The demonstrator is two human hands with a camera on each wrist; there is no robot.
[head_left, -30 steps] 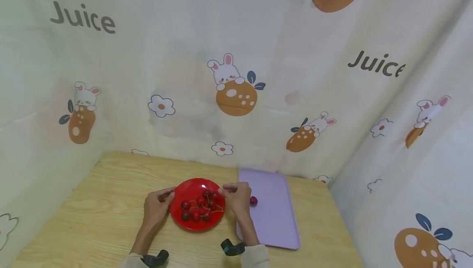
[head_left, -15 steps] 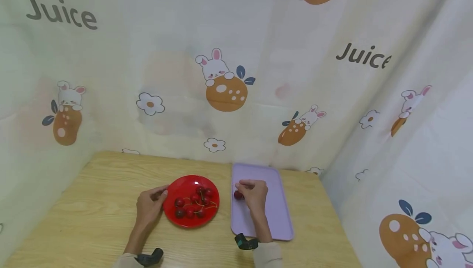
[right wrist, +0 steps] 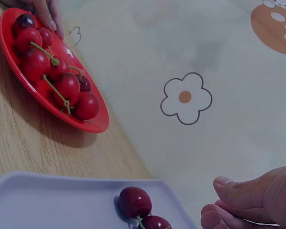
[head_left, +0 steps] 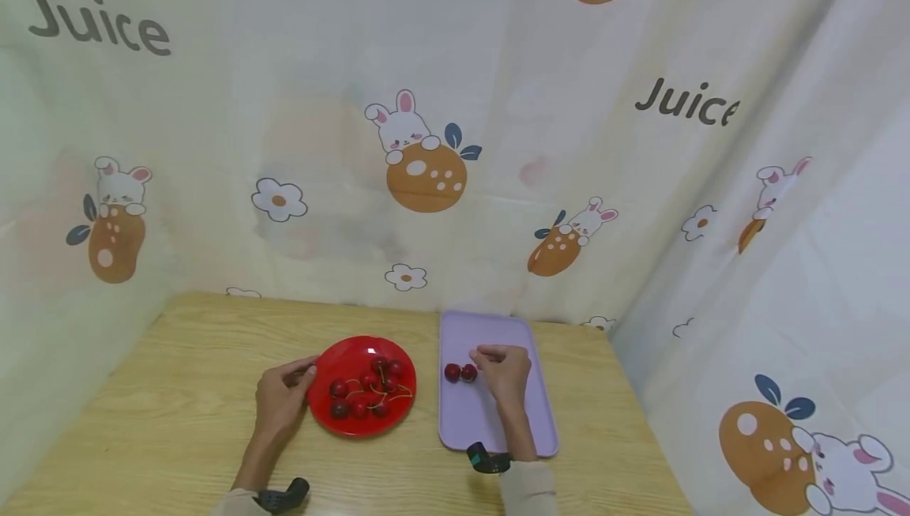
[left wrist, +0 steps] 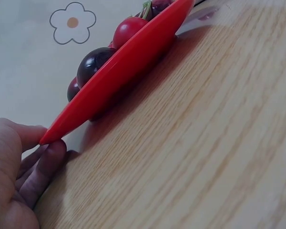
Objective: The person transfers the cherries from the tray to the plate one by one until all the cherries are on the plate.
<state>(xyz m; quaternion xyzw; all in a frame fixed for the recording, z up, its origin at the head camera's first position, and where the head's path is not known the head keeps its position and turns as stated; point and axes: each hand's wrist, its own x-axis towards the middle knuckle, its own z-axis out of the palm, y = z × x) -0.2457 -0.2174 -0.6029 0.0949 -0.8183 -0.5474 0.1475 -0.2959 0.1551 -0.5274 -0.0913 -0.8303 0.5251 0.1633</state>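
Note:
My left hand point(head_left: 280, 397) pinches the left rim of a round red plate point(head_left: 320, 413), thumb on top and fingers underneath, as the left wrist view shows. Several dark red cherries point(head_left: 360, 405) with green stems lie on that plate. Two more cherries, a left one point(head_left: 452, 373) and a right one point(head_left: 469, 374), sit side by side on a pale purple tray point(head_left: 472, 421). Just right of them, over the tray, is my right hand point(head_left: 508, 374). Its thumb point(right wrist: 236, 191) and loosely bent fingers stand apart, with nothing between them in the right wrist view.
Plate and tray stand side by side on a light wood-grain table point(head_left: 192, 389). Behind the table and along both sides hangs a pale curtain point(head_left: 313, 105) printed with rabbits, fruit and flowers. A dark camera mount sits on each wrist.
My right hand has moved right from the plate to the tray. A second cherry now lies beside the one there. My left hand still holds the plate's rim; the head view has shifted slightly.

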